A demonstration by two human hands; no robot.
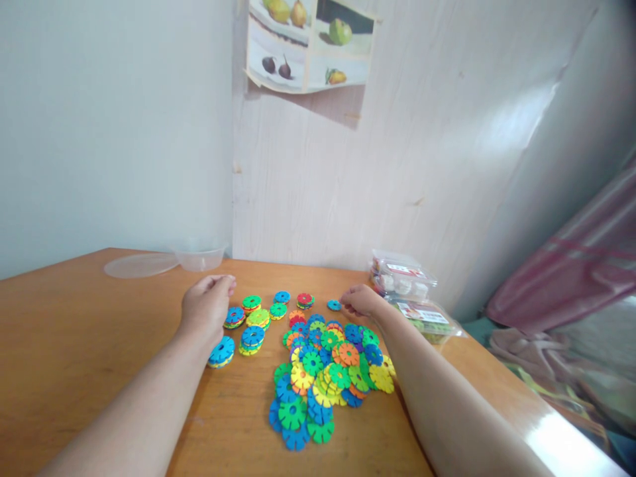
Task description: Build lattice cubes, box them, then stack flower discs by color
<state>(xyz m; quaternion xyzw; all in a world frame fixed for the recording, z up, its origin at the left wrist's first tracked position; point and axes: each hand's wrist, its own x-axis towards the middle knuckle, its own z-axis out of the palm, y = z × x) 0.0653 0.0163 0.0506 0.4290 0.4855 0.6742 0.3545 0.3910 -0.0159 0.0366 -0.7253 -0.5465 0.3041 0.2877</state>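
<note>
A heap of flat, notched plastic discs (325, 371) in blue, green, yellow, orange and red lies on the wooden table (74, 344). Small stacks of the same discs (252, 338) stand to its left and behind it. My left hand (206, 308) rests on the table beside these stacks, its fingers curled loosely with nothing visible in them. My right hand (360, 301) is pinched closed at the far side of the heap, its fingertips at a single blue disc (334, 305) lying on the table.
A clear plastic bowl (200, 258) and its flat lid (140, 265) sit at the back left near the wall. Two clear plastic boxes (402, 278) stand at the right edge of the table. Pink fabric (571, 278) hangs beyond the table's right side.
</note>
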